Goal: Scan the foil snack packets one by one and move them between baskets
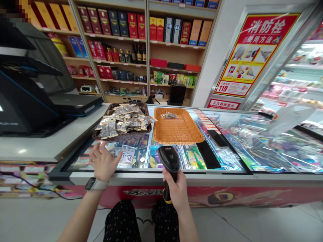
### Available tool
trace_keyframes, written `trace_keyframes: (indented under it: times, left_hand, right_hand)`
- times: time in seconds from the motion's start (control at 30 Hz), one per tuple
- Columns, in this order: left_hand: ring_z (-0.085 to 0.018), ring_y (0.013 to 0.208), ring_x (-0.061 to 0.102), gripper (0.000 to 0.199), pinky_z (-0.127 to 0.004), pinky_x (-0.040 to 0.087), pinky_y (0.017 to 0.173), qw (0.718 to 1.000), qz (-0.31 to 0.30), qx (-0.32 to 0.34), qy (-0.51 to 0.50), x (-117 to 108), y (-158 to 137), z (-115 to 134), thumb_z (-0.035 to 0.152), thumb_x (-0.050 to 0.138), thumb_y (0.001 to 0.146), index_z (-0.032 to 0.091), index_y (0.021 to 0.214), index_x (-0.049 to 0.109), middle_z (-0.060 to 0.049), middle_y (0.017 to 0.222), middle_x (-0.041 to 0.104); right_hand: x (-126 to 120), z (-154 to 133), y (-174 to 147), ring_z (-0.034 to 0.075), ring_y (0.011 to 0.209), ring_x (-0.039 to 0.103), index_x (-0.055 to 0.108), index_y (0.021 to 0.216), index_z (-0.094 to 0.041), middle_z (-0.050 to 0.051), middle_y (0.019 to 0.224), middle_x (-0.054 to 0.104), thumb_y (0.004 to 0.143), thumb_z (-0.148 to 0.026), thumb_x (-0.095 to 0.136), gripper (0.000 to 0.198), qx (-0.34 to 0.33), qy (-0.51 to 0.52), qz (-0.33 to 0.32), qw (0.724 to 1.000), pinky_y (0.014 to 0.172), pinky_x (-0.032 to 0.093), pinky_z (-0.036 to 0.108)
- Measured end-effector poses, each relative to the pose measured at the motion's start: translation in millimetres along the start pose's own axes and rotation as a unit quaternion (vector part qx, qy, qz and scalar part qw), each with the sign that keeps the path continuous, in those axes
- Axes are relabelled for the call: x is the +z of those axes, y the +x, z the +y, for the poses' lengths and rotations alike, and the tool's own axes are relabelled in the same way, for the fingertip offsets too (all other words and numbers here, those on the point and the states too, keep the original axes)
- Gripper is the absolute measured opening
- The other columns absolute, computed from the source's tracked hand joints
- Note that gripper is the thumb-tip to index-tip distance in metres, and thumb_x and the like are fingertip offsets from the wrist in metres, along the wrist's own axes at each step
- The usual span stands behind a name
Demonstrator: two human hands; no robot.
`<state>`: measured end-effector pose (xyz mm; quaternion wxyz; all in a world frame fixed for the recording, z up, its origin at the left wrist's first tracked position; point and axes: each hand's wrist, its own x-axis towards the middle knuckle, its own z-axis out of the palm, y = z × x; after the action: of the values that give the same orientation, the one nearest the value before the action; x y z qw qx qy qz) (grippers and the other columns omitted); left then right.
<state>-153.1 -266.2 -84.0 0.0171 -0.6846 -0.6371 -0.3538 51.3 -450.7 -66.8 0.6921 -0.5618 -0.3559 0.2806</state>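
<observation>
My right hand (178, 190) is wrapped round the handle of a black barcode scanner (169, 158), which points forward over the freezer's front edge. With fingers spread and nothing in them, my left hand (104, 161) hovers above the glass, just in front of a dark brown wicker basket (121, 135). That basket is heaped with small clear packets (126, 117). To its right sits an orange wicker basket (176, 132), with a few similar packets (169, 115) lying near its far side. A watch (91, 183) is on my left wrist.
Both baskets rest on a glass-topped chest freezer (156, 176). Two black phones (208, 154) lie right of the orange basket. A weighing scale (73, 102) and dark machine (25, 101) occupy the left counter. Shelves of boxes (116, 25) stand behind. A cable (42, 190) hangs at left.
</observation>
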Motion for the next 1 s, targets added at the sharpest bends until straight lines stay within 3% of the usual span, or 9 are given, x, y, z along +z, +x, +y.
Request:
trace_keyframes:
  times: [0.07,0.17,0.33,0.47,0.6,0.77,0.8,0.9,1.0]
  left_hand:
    - [-0.052,0.142,0.03,0.072,-0.072,0.035,0.104,0.999,-0.034,-0.025,0.015,-1.0,-4.5,-5.4,0.047,0.059,0.084,0.01,0.144,0.043,-0.031,0.152,0.032]
    - [-0.048,0.141,0.034,0.056,-0.067,0.039,0.104,0.999,-0.045,-0.006,0.011,3.0,-3.0,-15.4,0.032,0.054,0.083,0.012,0.136,0.05,-0.028,0.151,0.035]
    - [-0.04,0.129,0.048,0.042,-0.058,0.04,0.109,0.997,0.003,0.052,-0.056,-5.0,-5.0,-27.4,0.025,0.059,0.073,0.019,0.115,0.058,-0.018,0.123,0.055]
    - [-0.037,0.121,0.053,0.034,-0.056,0.042,0.109,0.987,0.069,0.097,-0.109,-29.8,3.3,-9.5,0.027,0.061,0.076,0.023,0.109,0.059,-0.013,0.115,0.059]
    - [-0.036,0.125,0.05,0.033,-0.053,0.041,0.112,0.974,0.119,0.114,-0.152,-33.1,60.9,30.7,0.03,0.063,0.078,0.021,0.11,0.062,-0.015,0.12,0.057]
    - [-0.033,0.13,0.049,0.05,-0.046,0.04,0.113,0.974,0.066,0.152,-0.151,7.7,163.0,70.3,0.026,0.057,0.081,0.01,0.128,0.057,-0.022,0.133,0.053]
    - [-0.033,0.13,0.05,0.05,-0.046,0.04,0.113,0.977,0.031,0.16,-0.135,16.7,177.2,73.5,0.026,0.054,0.082,0.009,0.129,0.056,-0.022,0.133,0.055]
    - [-0.036,0.127,0.053,0.05,-0.049,0.04,0.111,0.978,-0.076,0.179,-0.076,35.1,199.3,72.8,0.033,0.049,0.087,0.007,0.129,0.057,-0.023,0.131,0.059]
    - [-0.035,0.131,0.05,0.054,-0.049,0.038,0.113,0.972,-0.091,0.209,-0.061,39.6,199.7,63.7,0.041,0.042,0.092,0.009,0.133,0.055,-0.022,0.137,0.057]
  right_hand:
    - [2.1,0.1,-0.4,0.022,0.071,0.064,0.078,0.095,-0.014,0.005,0.076,0.073,0.085,-0.05,0.071,0.037,-0.004,-0.003,0.004,1.0,0.075,0.054,0.033]
    - [4.9,-0.6,-1.7,0.023,0.072,0.065,0.078,0.095,-0.015,0.005,0.077,0.073,0.085,-0.052,0.071,0.039,-0.007,-0.01,0.002,1.0,0.075,0.054,0.034]
    - [4.5,-1.9,-4.0,0.022,0.071,0.065,0.078,0.096,-0.015,0.005,0.076,0.073,0.085,-0.052,0.071,0.039,-0.001,-0.019,-0.006,1.0,0.073,0.053,0.033]
    - [2.5,-2.3,-2.7,0.024,0.075,0.066,0.078,0.094,-0.015,0.005,0.077,0.074,0.086,-0.051,0.071,0.037,-0.003,-0.016,0.004,1.0,0.076,0.053,0.034]
    - [1.7,-4.2,-0.8,0.024,0.075,0.066,0.078,0.098,-0.016,0.005,0.077,0.073,0.086,-0.05,0.071,0.037,-0.005,-0.005,0.002,1.0,0.076,0.053,0.033]
    - [0.1,-8.3,-1.9,0.023,0.077,0.066,0.078,0.1,-0.015,0.005,0.08,0.074,0.087,-0.048,0.07,0.036,-0.02,0.0,-0.006,1.0,0.078,0.052,0.032]
    - [-0.5,-9.0,-2.3,0.023,0.078,0.066,0.078,0.1,-0.015,0.005,0.08,0.074,0.088,-0.048,0.07,0.036,-0.019,0.004,-0.008,1.0,0.079,0.052,0.032]
    - [-2.2,-10.2,-3.0,0.022,0.078,0.066,0.077,0.103,-0.014,0.006,0.082,0.074,0.087,-0.048,0.07,0.038,-0.004,0.012,-0.011,1.0,0.08,0.051,0.032]
    - [-3.0,-10.3,-2.2,0.022,0.079,0.065,0.077,0.101,-0.014,0.006,0.084,0.075,0.087,-0.047,0.071,0.037,0.009,0.011,-0.007,1.0,0.079,0.05,0.031]
